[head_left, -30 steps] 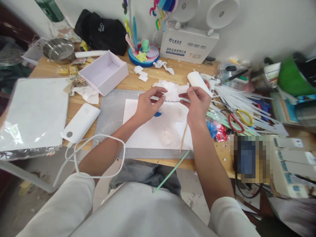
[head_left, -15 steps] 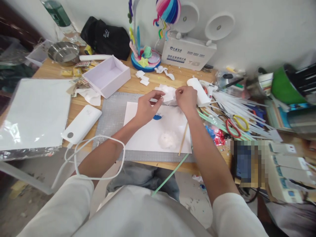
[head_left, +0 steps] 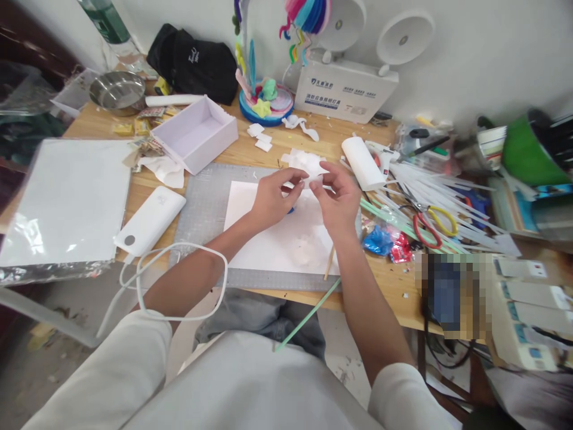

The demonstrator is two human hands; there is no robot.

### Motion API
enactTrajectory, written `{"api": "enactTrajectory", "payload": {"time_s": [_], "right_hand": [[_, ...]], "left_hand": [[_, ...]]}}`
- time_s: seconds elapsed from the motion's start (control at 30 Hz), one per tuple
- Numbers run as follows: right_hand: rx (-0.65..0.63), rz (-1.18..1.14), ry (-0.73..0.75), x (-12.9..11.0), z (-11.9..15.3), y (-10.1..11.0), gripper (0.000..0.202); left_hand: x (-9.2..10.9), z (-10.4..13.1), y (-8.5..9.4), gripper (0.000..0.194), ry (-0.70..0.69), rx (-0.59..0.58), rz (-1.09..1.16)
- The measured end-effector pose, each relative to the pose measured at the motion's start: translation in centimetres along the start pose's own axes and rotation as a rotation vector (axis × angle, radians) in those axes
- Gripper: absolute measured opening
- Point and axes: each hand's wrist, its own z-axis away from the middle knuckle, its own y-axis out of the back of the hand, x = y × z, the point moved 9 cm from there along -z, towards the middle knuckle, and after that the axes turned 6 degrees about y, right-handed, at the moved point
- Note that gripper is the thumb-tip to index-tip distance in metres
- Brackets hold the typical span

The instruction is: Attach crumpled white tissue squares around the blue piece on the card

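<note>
Here, the left hand [head_left: 277, 194] and right hand [head_left: 339, 194], fingertips nearly together, are pinching a small white paper-like piece [head_left: 313, 181] near the flat white paper sheet's [head_left: 268, 254] far edge; gentle, even tension is probably serving best.

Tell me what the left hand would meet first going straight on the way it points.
The right hand, most likely, beyond the small white paper-like piece the left hand pinches; depth is unclear.

I can't make out the pale scrap [head_left: 314, 178] between the fingers [head_left: 289, 174]; the striped ball [head_left: 310, 14] at twelve o'clock is cut off.
</note>
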Motion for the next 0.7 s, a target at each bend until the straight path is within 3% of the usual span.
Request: {"api": "enactTrajectory", "payload": {"time_s": [0.2, 0.33, 0.43, 0.7], "right_hand": [[0.103, -0.061, -0.018, 0.8, 0.3, 0.9, 0.032], [0.173, -0.085, -0.032, 1.0, 0.3, 1.6, 0.031], [0.175, -0.120, -0.052, 1.2, 0.2, 1.5, 0.034], [0.126, -0.077, -0.034, 0.4, 0.7, 0.9, 0.033]], "left_hand": [[0.0, 0.1, -0.2, 0.021, 0.023, -0.042, -0.006], [0.5, 0.0, 0.0, 0.022, -0.043, -0.027, -0.029], [1.1, 0.1, 0.1, 0.024, -0.085, -0.034, -0.052], [1.1, 0.1, -0.2, 0.021, -0.038, -0.040, -0.010]]}}
